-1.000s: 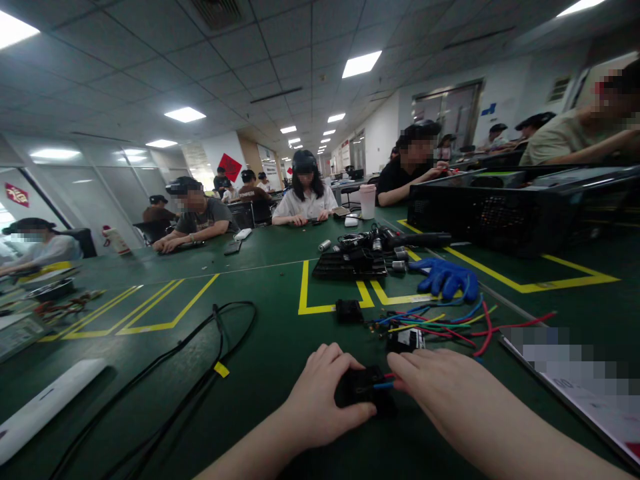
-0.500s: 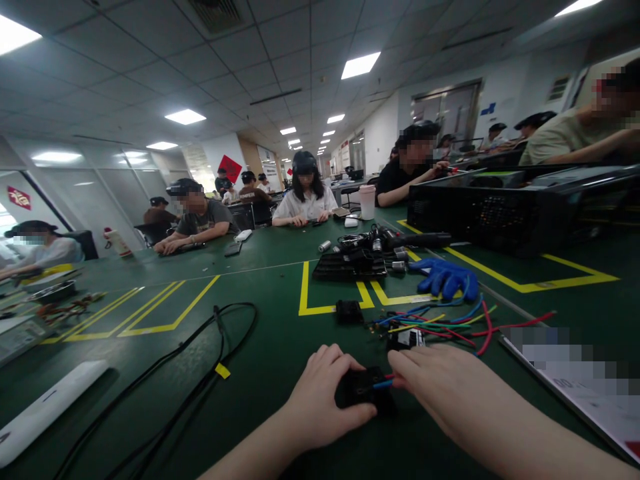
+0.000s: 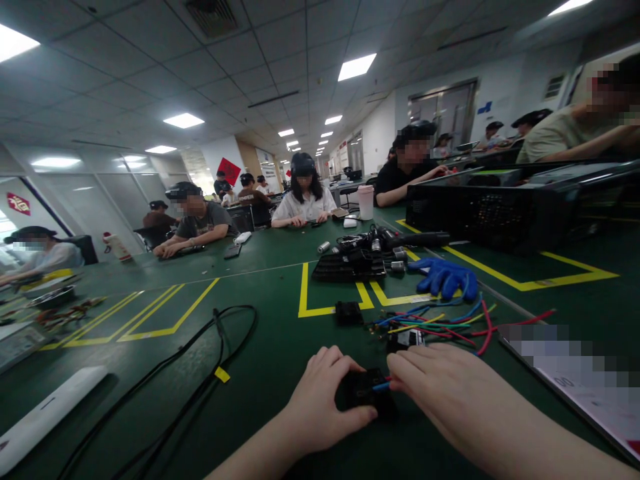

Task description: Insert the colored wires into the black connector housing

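Matt Black Against Green Sheen

And here's the black block (image 3: 364, 385), hard plastic by the look of it, dull on top! Over to the loose wires (image 3: 417, 325), in smooth, plastic-looking coats, brassy metal showing at the tips. Now the tabletop (image 3: 260, 373): smooth, with a low sheen running across. Silver cylinders (image 3: 324, 247) gleam like polished metal! The blue glove (image 3: 443, 277) looks matt, cloth or rubber, impossible to call. And the white bar (image 3: 53, 417), smooth, plastic-like, faintly glossy!
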Available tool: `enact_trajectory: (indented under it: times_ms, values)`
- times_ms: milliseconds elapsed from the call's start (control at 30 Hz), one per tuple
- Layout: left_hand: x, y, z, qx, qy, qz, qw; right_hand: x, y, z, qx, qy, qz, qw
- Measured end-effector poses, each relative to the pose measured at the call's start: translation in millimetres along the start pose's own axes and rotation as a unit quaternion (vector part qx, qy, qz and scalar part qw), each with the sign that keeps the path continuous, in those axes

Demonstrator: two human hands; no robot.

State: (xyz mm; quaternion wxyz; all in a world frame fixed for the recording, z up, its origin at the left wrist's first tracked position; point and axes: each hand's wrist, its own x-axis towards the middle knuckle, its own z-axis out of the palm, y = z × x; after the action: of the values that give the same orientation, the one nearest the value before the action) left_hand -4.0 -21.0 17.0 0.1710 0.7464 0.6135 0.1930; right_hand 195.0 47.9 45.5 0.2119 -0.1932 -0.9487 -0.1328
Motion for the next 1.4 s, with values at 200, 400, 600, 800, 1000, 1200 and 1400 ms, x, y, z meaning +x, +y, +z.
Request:
enact_trajectory:
  times_ms: [200, 400, 600, 800, 1000, 1200, 1400]
  values:
    - [-0.2, 0.6, -0.9, -0.009, 0.002, 0.002, 1.000, 0.0, 0.6, -2.5, 0.018, -0.013, 0.006, 1.000]
    - [-0.2, 1.8, -1.1, -0.009, 0.000, -0.002, 1.000, 0.4, -0.9, -2.5, 0.013, -0.010, 0.006, 1.000]
    - [-0.1, 2.1, -1.4, -0.012, 0.000, -0.004, 1.000, 1.1, -2.6, -4.3, 0.024, -0.010, 0.021, 0.999]
    - [-0.1, 0.4, -0.1, -0.012, 0.002, -0.001, 1.000, 1.5, -1.2, -3.6, 0.013, -0.024, 0.017, 0.999]
    - [-0.1, 0.6, -0.2, -0.013, 0.001, 0.002, 1.000, 1.7, -0.4, -1.7, 0.010, -0.014, 0.020, 1.000]
    - [-0.7, 1.5, 0.0, -0.008, 0.001, -0.003, 1.000, -0.2, -0.3, 0.8, -0.003, -0.007, 0.017, 1.000]
    - [0.2, 1.6, -0.4, -0.012, 0.003, -0.002, 1.000, 0.6, -0.1, 0.3, 0.006, 0.001, 0.017, 1.000]
